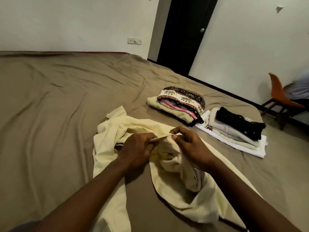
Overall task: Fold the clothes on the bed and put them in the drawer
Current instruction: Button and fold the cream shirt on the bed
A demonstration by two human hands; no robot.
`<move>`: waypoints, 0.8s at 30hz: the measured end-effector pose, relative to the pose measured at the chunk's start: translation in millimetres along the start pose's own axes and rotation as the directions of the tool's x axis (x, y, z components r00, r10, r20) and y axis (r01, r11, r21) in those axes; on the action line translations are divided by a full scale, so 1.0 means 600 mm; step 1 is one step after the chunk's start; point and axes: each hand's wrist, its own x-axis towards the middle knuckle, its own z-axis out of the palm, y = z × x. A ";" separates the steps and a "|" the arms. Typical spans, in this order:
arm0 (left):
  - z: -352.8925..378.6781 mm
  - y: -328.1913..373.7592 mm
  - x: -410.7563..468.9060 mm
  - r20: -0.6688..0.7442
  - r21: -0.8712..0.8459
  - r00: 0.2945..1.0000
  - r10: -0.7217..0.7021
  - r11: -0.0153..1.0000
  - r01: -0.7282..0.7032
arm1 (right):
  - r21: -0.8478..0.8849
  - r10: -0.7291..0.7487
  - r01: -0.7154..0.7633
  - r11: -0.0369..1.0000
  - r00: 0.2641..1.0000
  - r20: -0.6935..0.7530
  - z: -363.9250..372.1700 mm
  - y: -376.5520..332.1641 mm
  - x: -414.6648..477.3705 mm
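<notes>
The pale-yellow garment (173, 190) lies crumpled and soft at the middle of the bed (58, 101), trailing toward 6 o'clock. The left hand (138, 148) and right hand (189, 143) each pinch its raised edge between thumb and curled fingers, knuckles nearly meeting, forearms reaching in from 6 o'clock. At 2 o'clock on the wrinkled olive-brown sheet rest a patterned-topped folded stack (182, 97) and a black-topped folded stack (239, 124)

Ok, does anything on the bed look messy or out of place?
Only the pale yellow garment, crumpled and unfolded, pinched at an edge by the left hand and right hand. The patterned pile and black-topped pile beside it look neat; the bedsheet is wrinkled.
</notes>
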 end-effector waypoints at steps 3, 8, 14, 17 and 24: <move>-0.054 0.036 0.004 -0.024 -0.066 0.999 0.041 0.997 -0.042 | 0.020 -0.037 0.037 0.999 0.999 0.009 -0.039 -0.040 -0.029; -0.172 0.097 0.036 0.029 0.215 0.993 0.117 0.969 -0.120 | -0.650 -0.082 0.144 0.746 0.989 0.125 -0.127 -0.106 -0.053; -0.358 0.224 0.100 0.187 0.050 0.982 -0.023 0.999 0.014 | -0.155 0.011 0.006 0.988 0.994 0.111 -0.269 -0.220 -0.099; -0.439 0.308 0.125 0.122 -0.008 0.992 0.020 1.000 -0.019 | 0.168 -0.044 0.051 0.985 0.998 -0.043 -0.326 -0.282 -0.123; -0.564 0.552 0.190 -0.205 -0.084 0.923 0.325 0.934 -0.347 | 0.201 -0.134 0.336 0.920 0.753 -0.645 -0.454 -0.473 -0.147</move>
